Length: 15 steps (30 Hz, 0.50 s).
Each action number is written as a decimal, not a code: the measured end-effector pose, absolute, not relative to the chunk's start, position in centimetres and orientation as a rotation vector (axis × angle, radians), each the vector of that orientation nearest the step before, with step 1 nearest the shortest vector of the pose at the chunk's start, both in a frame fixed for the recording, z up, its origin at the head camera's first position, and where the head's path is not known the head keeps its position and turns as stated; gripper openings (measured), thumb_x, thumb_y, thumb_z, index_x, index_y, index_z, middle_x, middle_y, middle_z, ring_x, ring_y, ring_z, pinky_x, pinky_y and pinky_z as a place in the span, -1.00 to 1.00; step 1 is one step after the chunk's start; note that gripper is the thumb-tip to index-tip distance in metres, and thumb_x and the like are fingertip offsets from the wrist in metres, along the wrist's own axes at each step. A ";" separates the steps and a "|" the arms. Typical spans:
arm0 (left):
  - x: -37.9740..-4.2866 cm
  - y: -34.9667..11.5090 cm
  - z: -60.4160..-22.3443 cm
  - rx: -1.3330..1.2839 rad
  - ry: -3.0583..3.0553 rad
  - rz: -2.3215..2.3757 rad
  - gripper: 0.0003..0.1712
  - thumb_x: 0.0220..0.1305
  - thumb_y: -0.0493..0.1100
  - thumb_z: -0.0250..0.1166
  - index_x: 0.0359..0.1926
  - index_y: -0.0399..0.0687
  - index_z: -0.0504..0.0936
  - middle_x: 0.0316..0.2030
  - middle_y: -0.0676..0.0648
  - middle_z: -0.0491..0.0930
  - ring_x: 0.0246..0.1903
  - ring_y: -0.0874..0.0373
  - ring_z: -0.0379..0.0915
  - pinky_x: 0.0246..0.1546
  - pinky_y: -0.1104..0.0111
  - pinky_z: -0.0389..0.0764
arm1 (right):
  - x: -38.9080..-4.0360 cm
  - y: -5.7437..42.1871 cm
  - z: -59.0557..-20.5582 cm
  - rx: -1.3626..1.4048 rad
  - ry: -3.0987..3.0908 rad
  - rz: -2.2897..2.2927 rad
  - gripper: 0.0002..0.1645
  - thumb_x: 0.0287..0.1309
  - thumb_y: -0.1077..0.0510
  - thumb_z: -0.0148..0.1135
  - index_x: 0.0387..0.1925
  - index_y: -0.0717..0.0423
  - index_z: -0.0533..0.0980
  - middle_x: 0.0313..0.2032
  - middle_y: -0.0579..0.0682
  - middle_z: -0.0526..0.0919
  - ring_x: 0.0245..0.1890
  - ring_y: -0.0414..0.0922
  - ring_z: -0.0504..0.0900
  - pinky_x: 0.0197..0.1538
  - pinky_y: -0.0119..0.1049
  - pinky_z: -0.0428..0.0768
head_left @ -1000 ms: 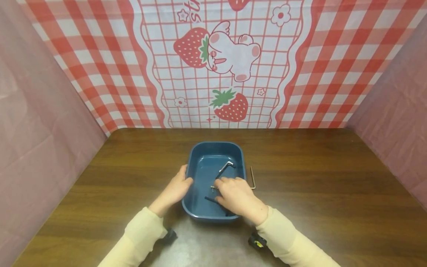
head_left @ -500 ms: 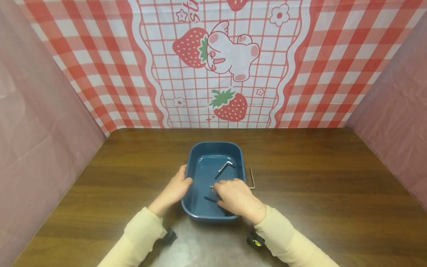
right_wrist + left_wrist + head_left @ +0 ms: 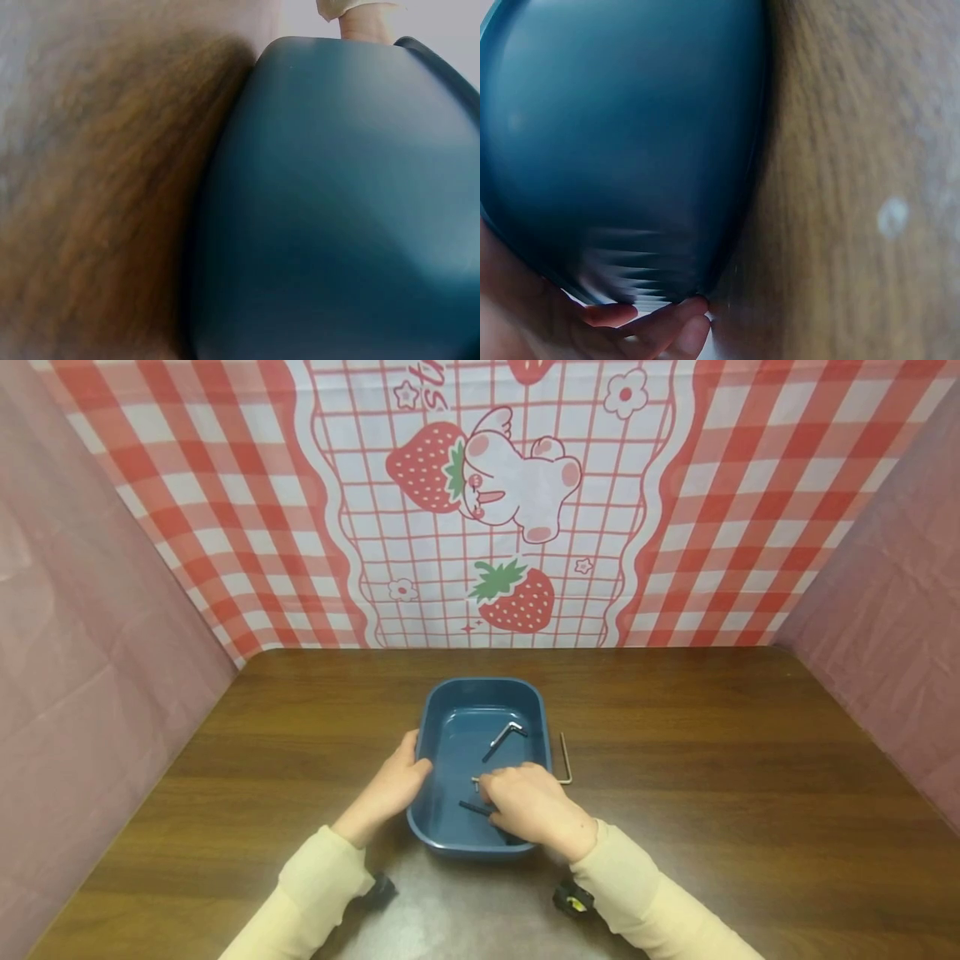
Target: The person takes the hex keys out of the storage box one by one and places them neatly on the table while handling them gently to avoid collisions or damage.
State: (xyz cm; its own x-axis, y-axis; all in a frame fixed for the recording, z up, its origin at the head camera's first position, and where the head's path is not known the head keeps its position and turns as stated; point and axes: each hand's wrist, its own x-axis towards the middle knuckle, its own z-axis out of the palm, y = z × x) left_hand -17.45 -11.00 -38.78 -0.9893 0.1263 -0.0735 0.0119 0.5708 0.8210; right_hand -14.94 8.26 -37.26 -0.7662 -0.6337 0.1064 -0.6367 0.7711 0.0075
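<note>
A deep blue rectangular tray (image 3: 442, 839) stands on the wooden table. My left hand (image 3: 390, 787) grips its left side, thumb over the rim and fingers along the outer wall, as the left wrist view also shows. Reaching over the right side, my right hand (image 3: 536, 806) has its fingers bent down inside the tray. Its fingertips are hidden, so I cannot tell what they hold. Beside them show the end of a small silver hex key (image 3: 476, 781) and a black hex key (image 3: 474, 808), both partly covered. Farther back in the tray lies an L-shaped hex key (image 3: 498, 742), silver and black.
A brass-coloured hex key (image 3: 566, 760) lies on the table (image 3: 675, 735) just right of the tray. Behind the table hangs a red-and-white strawberry cloth (image 3: 517, 602). Pink cloth (image 3: 112, 693) hangs at both sides.
My right hand has shifted slightly, its fingers bending further over the small silver hex key and covering more of it. My left hand stays on the tray.
</note>
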 end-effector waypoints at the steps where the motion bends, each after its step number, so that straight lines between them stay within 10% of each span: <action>1: -17.4 -11.0 -38.8 0.120 2.670 1.401 -0.37 0.16 -0.24 -0.08 0.29 -0.31 0.09 0.19 -0.38 0.28 0.16 -0.22 0.26 0.11 -0.02 0.33 | -14.9 8.2 -37.2 1.030 -2.863 0.048 -0.75 -0.25 0.09 0.36 -0.66 -0.07 0.39 -0.67 -0.20 0.45 -0.67 -0.21 0.38 -0.59 -0.32 0.30; 15: -17.4 -11.0 -38.8 0.129 2.655 1.412 -0.37 0.18 -0.24 -0.09 0.29 -0.32 0.08 0.19 -0.38 0.28 0.15 -0.23 0.26 0.09 -0.03 0.34 | -14.9 8.3 -37.1 1.069 -2.870 0.064 -0.84 -0.26 0.19 0.28 -0.66 -0.07 0.43 -0.68 -0.18 0.48 -0.68 -0.17 0.43 -0.62 -0.29 0.33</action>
